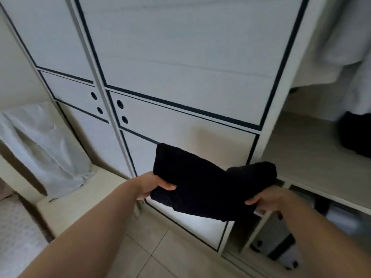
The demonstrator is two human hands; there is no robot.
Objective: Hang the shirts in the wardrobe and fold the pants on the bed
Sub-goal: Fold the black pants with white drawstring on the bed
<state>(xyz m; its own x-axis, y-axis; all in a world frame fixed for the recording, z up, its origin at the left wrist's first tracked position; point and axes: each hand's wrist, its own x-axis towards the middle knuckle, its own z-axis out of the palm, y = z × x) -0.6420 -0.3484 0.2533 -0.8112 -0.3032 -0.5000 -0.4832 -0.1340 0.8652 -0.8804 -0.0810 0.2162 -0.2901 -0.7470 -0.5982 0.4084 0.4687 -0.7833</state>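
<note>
A folded black garment (202, 183), thick and compact, hangs in the air in front of the white wardrobe door (180, 57). My left hand (152, 186) grips its left edge, thumb on top. My right hand (271, 199) grips its right edge from below, thumb on top. The garment sits just left of the open wardrobe bay (313, 149), level with its pale shelf. White clothes (345, 47) hang inside that bay at the upper right. I cannot tell whether the garment is pants or a shirt.
A dark folded item (355, 135) lies on the shelf at the far right. Below the shelf are cubbies holding black-and-white items (281, 247). A white cloth (40, 145) drapes over a low ledge at left. Tiled floor (152, 253) lies beneath.
</note>
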